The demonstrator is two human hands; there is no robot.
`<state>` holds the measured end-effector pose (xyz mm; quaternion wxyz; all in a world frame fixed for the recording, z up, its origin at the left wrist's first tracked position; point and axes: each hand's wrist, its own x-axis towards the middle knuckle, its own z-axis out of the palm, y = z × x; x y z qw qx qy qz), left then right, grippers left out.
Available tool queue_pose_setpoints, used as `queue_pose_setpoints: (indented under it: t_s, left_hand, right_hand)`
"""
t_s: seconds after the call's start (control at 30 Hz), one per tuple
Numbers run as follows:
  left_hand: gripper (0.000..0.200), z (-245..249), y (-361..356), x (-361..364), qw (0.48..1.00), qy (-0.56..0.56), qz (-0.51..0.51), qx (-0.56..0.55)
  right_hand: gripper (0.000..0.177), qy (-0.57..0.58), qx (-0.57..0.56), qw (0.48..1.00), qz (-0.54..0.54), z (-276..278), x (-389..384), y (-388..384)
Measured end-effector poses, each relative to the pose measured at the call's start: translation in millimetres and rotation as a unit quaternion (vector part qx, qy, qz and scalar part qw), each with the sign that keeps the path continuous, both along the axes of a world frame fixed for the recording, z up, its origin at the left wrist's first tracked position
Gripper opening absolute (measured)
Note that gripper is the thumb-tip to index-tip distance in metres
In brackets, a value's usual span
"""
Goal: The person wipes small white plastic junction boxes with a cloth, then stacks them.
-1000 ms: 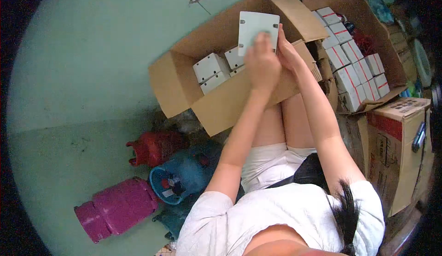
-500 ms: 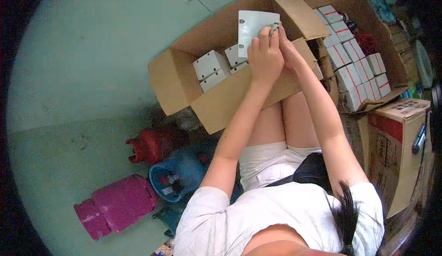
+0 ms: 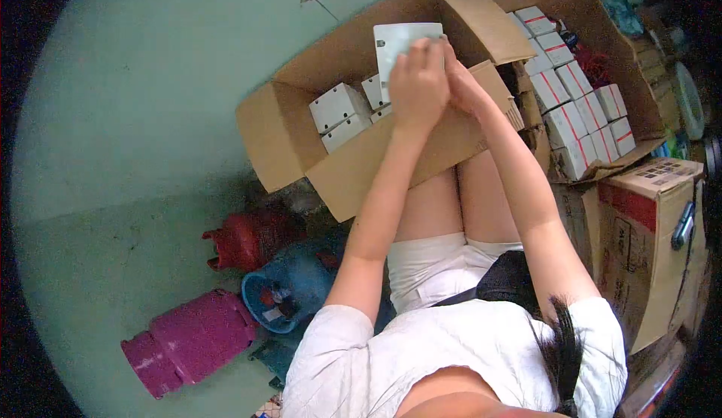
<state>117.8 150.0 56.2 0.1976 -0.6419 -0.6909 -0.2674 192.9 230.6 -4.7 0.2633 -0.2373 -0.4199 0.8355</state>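
A white box with dark slots near its corners [image 3: 389, 57] is held up over the open cardboard box [image 3: 361, 170]. My right hand [image 3: 464, 87] grips it along its right side. My left hand [image 3: 420, 83] lies across its white face, fingers bent together and slightly smeared by motion. A small greyish-green thing, possibly a rag, shows at those fingertips half a second ago; now it is mostly hidden. Several similar white boxes [image 3: 335, 108] stand in the cardboard box below, to the left of my hands.
To the right, another carton [image 3: 654, 109] holds several small white boxes with red stripes [image 3: 568, 121]. A closed carton [image 3: 628, 267] stands nearer. Gas cylinders lie at the left: pink [image 3: 192, 335], blue [image 3: 282, 286] and red [image 3: 252, 237]. A green wall [image 3: 150, 102] rises beyond them.
Both hands and the white box have shifted slightly left and down in view. My left hand has slid left across the box's face, its fingers now covering the greyish-green thing.
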Motion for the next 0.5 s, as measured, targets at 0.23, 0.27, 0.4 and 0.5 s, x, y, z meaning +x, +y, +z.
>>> queue_pose_setpoints:
  t_s: [0.23,0.27,0.4,0.5]
  left_hand:
    - [0.036,-5.7,9.4,12.4,0.996,0.002,0.074,0.045]
    - [0.034,-6.9,6.7,18.9,1.0,0.02,-0.006,-0.001]
    - [0.035,-3.3,5.8,4.2,0.999,-0.009,0.021,0.028]
    - [0.042,2.7,2.1,-23.0,0.981,-0.023,0.178,0.079]
  right_hand:
    - [0.076,-0.006,0.002,0.999,-0.045,2.1,0.9,-5.7]
    - [0.076,-0.006,0.002,0.999,-0.042,-2.5,2.7,-4.8]
    - [0.078,0.002,-0.005,0.999,-0.04,0.7,4.3,-3.2]
    - [0.077,0.023,-0.09,0.995,-0.042,8.9,2.1,-11.3]
